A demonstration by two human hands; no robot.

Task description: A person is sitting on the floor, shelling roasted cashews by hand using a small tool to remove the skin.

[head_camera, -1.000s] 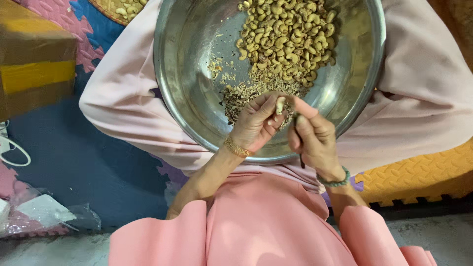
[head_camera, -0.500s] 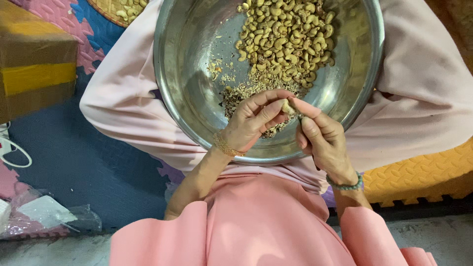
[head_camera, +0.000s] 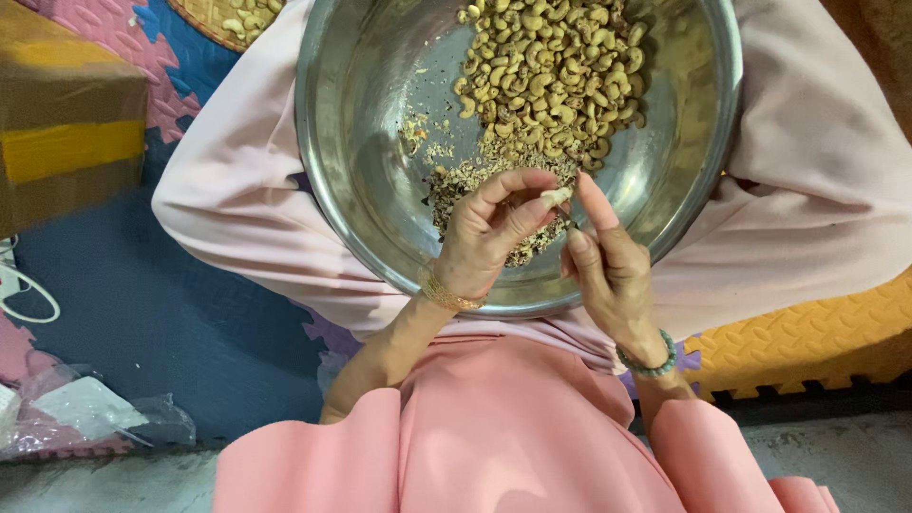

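Over the steel bowl [head_camera: 332, 142] in our lap, our left hand [head_camera: 489, 233] pinches one pale cashew [head_camera: 556, 197] between closed fingertips, our right hand [head_camera: 608, 271] curled alongside, its grip unclear; peel scraps [head_camera: 475, 180] are few, most nuts [head_camera: 551, 71] still heaped.

Far left: a brown cardboard box [head_camera: 66, 142] with a yellow band, resting on pink and blue foam floor mats [head_camera: 142, 275]. Far, beside it: the edge of a woven basket [head_camera: 228, 24] holding pale nuts. Near left: crumpled clear plastic bags [head_camera: 90, 413]. Right: an orange foam mat [head_camera: 807, 342], textured. Left edge: a white cord [head_camera: 24, 290].
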